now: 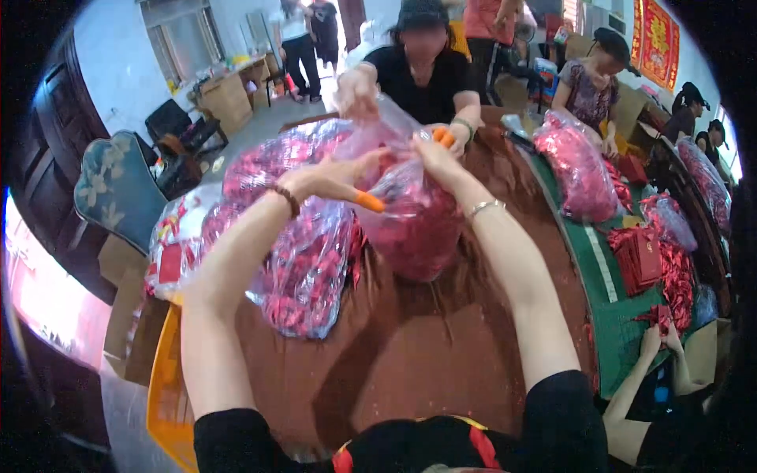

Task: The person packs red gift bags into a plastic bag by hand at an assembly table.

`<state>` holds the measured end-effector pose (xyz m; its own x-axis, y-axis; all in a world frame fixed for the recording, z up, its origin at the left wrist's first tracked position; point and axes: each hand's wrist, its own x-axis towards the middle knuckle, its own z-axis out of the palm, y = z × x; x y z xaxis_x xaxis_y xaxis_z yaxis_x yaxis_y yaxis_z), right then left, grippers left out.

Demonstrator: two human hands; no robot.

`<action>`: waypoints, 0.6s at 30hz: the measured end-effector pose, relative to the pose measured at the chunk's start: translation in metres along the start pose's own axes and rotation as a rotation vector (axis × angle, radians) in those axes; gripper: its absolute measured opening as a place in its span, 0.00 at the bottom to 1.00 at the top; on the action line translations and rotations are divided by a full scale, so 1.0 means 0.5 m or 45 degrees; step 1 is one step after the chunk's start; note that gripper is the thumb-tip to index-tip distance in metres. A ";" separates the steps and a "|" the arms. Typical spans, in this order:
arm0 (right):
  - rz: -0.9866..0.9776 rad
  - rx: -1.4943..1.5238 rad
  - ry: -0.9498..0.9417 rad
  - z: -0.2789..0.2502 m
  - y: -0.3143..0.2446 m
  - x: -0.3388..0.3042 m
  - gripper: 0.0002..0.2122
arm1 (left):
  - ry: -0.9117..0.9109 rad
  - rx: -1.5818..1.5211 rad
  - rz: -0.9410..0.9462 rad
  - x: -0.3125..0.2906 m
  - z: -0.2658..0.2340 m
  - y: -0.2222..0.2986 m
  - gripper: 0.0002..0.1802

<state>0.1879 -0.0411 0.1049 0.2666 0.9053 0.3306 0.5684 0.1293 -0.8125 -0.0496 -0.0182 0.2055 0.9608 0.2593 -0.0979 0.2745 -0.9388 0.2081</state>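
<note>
In front of me a clear plastic bag (414,236) full of small red pieces hangs over the brown-covered table, its contents too blurred to name. My left hand (339,180) is at the left of the bag's mouth, thumb and fingers spread apart, an orange finger cover on the thumb. On the other side, my right hand (439,160) is closed on the gathered plastic near the top. Across from me, a person in a black top also holds the bag with both hands, the raised hand (359,93) pulling the plastic up.
More filled plastic bags (303,272) lie on the brown table cover (449,370) to the left. An orange crate (164,394) stands at the left edge. On the right, a green table (579,256) bears bags and red packets (635,260), with several people working there.
</note>
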 end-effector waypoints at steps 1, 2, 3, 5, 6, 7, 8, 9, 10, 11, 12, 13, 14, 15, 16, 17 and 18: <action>0.088 0.116 0.104 -0.042 0.063 0.024 0.29 | -0.004 0.217 0.036 0.024 -0.005 0.032 0.63; -0.034 0.104 -0.001 0.010 -0.015 0.005 0.28 | -0.088 0.296 -0.104 -0.021 0.005 -0.006 0.65; 0.044 0.281 -0.053 0.016 -0.044 -0.008 0.21 | -0.170 0.385 -0.100 -0.046 -0.006 -0.020 0.64; 0.072 0.283 0.005 0.002 -0.040 -0.011 0.20 | -0.224 0.478 -0.102 -0.050 -0.027 -0.021 0.44; 0.176 0.379 0.017 0.014 -0.059 -0.022 0.21 | -0.182 0.593 -0.155 -0.053 -0.027 -0.026 0.34; 0.160 0.362 0.036 0.013 -0.051 -0.024 0.21 | -0.126 0.714 -0.190 -0.050 -0.037 -0.014 0.25; 0.141 0.337 0.064 0.004 -0.043 -0.025 0.22 | 0.030 0.624 -0.142 -0.053 -0.055 -0.001 0.18; 0.209 0.339 0.046 -0.006 -0.038 -0.027 0.22 | 0.186 0.534 -0.094 -0.055 -0.070 0.007 0.12; 0.218 0.328 0.050 -0.005 -0.036 -0.021 0.22 | 0.460 0.483 0.217 -0.068 -0.087 -0.018 0.13; 0.234 0.308 0.060 -0.010 -0.030 -0.020 0.23 | 0.549 0.243 0.090 -0.084 -0.106 0.019 0.14; 0.244 0.305 0.076 -0.016 -0.025 -0.020 0.23 | 0.567 -0.028 0.066 -0.100 -0.117 0.032 0.23; 0.266 0.332 0.043 0.006 -0.064 -0.034 0.24 | 0.826 -0.126 0.150 -0.135 -0.111 0.013 0.27; 0.298 0.324 0.043 -0.003 -0.089 -0.054 0.24 | 1.095 -0.247 0.279 -0.140 -0.091 -0.002 0.31; 0.270 0.341 0.068 -0.001 -0.065 -0.042 0.23 | 1.249 -0.906 0.523 -0.138 -0.054 -0.010 0.33; 0.285 0.325 0.056 0.005 -0.078 -0.050 0.23 | 1.346 -1.568 0.746 -0.140 -0.002 -0.023 0.36; 0.306 0.295 0.060 0.002 -0.091 -0.060 0.23 | 1.469 -1.807 0.521 -0.118 0.065 -0.041 0.32; 0.338 0.298 0.048 -0.016 -0.072 -0.050 0.22 | 1.373 -1.990 0.296 -0.081 0.125 -0.027 0.30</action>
<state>0.1671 -0.0717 0.1296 0.4119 0.9049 0.1073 0.2833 -0.0152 -0.9589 -0.0945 -0.0303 0.1460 0.4219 0.7648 0.4869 -0.6508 -0.1184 0.7500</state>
